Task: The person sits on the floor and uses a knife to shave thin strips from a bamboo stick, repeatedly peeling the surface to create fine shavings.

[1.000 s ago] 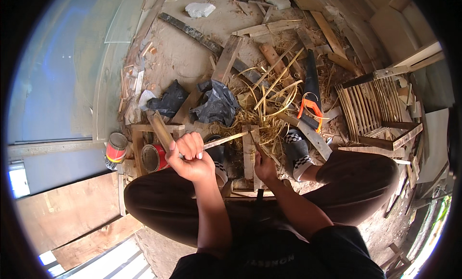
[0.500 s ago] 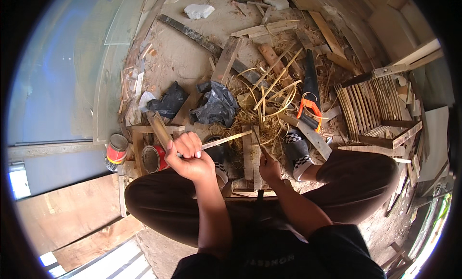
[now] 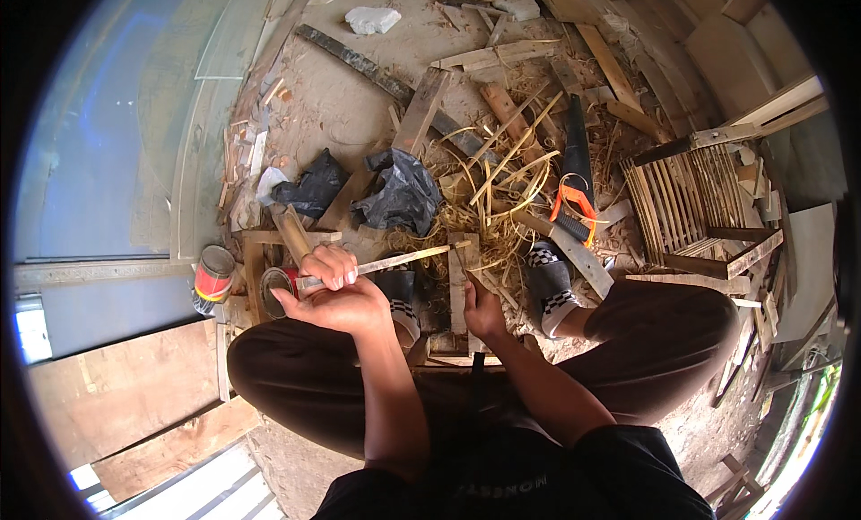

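In front of my left knee, my left hand (image 3: 339, 297) curls its fingers over a pale bamboo strip (image 3: 404, 259), with the thumb stretched out to the side. The strip points right, its yellowish tip ending above a narrow wooden board (image 3: 457, 296) between my feet. My right hand (image 3: 485, 315) is closed round the handle of a knife (image 3: 465, 270). The thin dark blade slants up and left, close to the strip's tip; whether they touch I cannot tell. Behind my left hand, a thicker wooden piece (image 3: 291, 235) is partly covered.
Curly shavings (image 3: 489, 233) and loose strips lie past my feet. A handsaw with an orange handle (image 3: 574, 197) is at their right. Black plastic (image 3: 399, 197) and red cans (image 3: 215, 273) are to the left. A slatted frame (image 3: 691, 201) stands at the right among scrap wood.
My left hand has rolled more palm-up and shifted slightly down and left, its thumb swinging outward. My right hand and the knife have moved a little left, the blade leaning further left.
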